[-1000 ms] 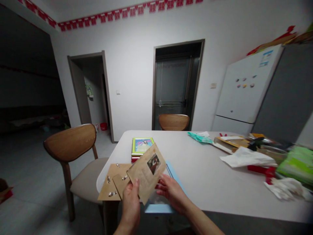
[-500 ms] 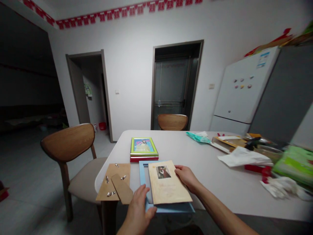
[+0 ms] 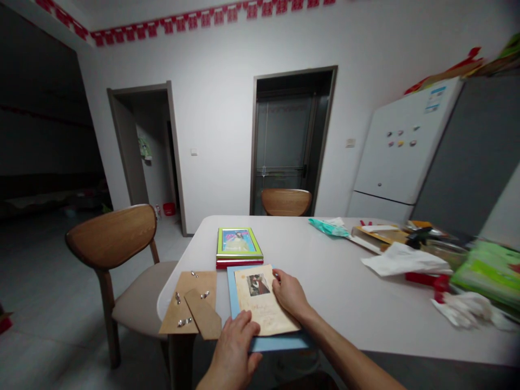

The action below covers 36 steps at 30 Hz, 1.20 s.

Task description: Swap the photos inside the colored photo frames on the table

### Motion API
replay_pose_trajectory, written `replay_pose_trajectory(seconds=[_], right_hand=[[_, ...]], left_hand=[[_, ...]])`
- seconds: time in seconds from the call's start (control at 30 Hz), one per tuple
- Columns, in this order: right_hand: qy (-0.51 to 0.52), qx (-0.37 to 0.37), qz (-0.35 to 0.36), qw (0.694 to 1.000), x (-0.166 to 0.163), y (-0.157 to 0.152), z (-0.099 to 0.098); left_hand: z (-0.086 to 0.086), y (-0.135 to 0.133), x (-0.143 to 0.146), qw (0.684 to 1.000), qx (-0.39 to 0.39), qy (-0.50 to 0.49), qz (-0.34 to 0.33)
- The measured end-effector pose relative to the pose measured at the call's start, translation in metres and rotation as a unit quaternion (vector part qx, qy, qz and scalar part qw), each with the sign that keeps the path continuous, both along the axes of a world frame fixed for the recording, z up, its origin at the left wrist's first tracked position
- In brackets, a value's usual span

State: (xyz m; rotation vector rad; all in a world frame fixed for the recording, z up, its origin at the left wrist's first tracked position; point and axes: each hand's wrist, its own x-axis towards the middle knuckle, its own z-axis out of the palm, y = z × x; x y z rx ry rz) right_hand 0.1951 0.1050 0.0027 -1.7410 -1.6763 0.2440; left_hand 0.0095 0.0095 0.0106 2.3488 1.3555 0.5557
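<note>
A beige card with a small photo printed near its top lies flat inside a light blue picture frame at the table's near edge. My left hand rests on the card's near left corner, fingers stretched flat. My right hand presses on the card's right edge, fingers lying flat on it. A brown backing board with metal clips and a fold-out stand lies just left of the frame. A green frame with a picture sits on a red frame behind them.
The white table carries white paper, a teal bag, green packs and other clutter at the right. A wooden chair stands at the left, another chair at the far end. A fridge stands at the right.
The card was held up tilted above the table; it came down onto the blue frame and slid left into it. Both hands now press it flat.
</note>
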Motion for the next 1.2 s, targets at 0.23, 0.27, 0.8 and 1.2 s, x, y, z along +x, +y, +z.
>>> replay_pose_trajectory(seconds=[0.23,0.27,0.8,1.2], right_hand=[[-0.157,0.015,0.04,0.987,-0.004,-0.009,-0.005],[-0.166,0.014,0.04,0.985,-0.005,-0.01,-0.006],[-0.126,0.023,0.175,0.976,-0.069,-0.04,0.015],[-0.038,0.003,0.234,0.971,-0.143,-0.046,0.012]], left_hand=[[0.003,-0.001,0.002,0.999,-0.014,0.032,-0.013],[0.004,0.0,0.002,0.999,-0.017,0.033,-0.013],[-0.021,0.019,-0.116,0.973,0.127,0.0,0.192],[-0.021,0.034,-0.137,0.961,0.119,-0.001,0.25]])
